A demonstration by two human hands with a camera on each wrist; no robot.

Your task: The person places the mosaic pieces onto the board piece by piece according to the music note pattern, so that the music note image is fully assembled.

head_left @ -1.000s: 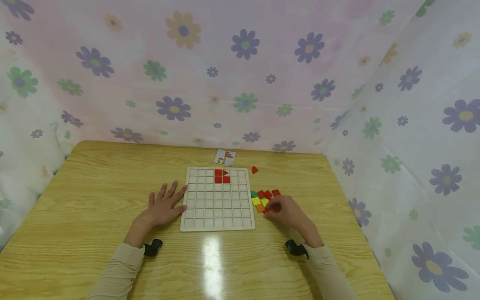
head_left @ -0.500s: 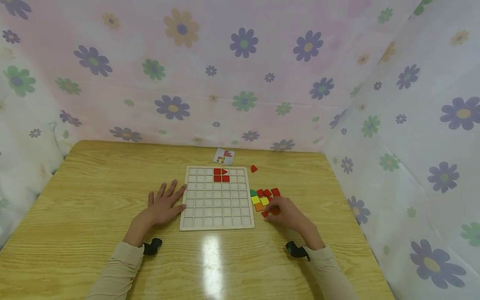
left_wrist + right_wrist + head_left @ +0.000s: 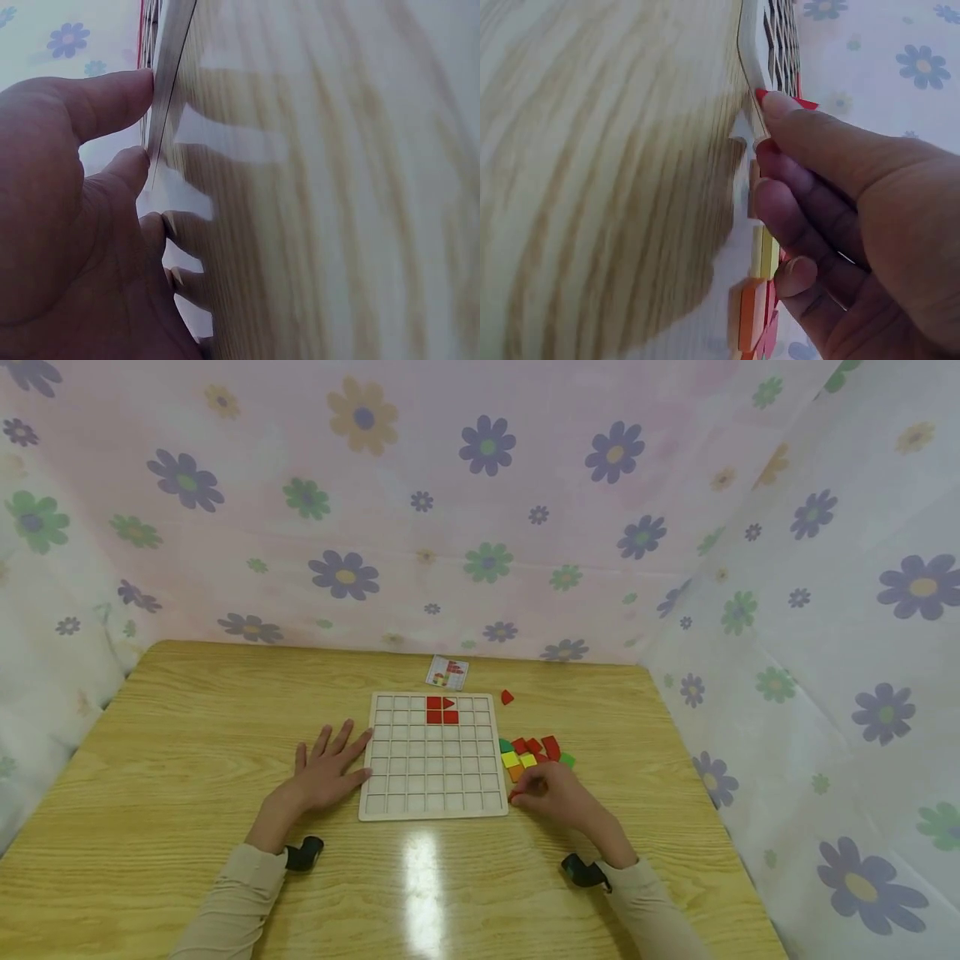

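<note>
A square wooden grid board (image 3: 435, 777) lies on the table, with red squares (image 3: 434, 717) and a red triangle (image 3: 448, 703) in its upper cells. My left hand (image 3: 326, 777) rests flat with spread fingers, thumb and index fingertip at the board's left edge. In the left wrist view, the same fingertips meet the board's rim (image 3: 171, 67). My right hand (image 3: 558, 792) pinches a small red piece (image 3: 514, 795) between thumb and fingers beside the board's lower right corner. In the right wrist view, the red piece (image 3: 761, 94) shows at the thumb tip; the fingers hide most of it.
Loose red, yellow, orange and green pieces (image 3: 511, 760) lie right of the board, partly under my right hand. A lone red piece (image 3: 507, 697) sits farther back. Behind the board lies a printed pattern card (image 3: 447, 672). A flowered cloth (image 3: 405, 543) hangs behind the table.
My right hand has moved left and slightly nearer with the red piece, from the pile towards the board's corner, uncovering a green piece. My left hand has stayed in place.
</note>
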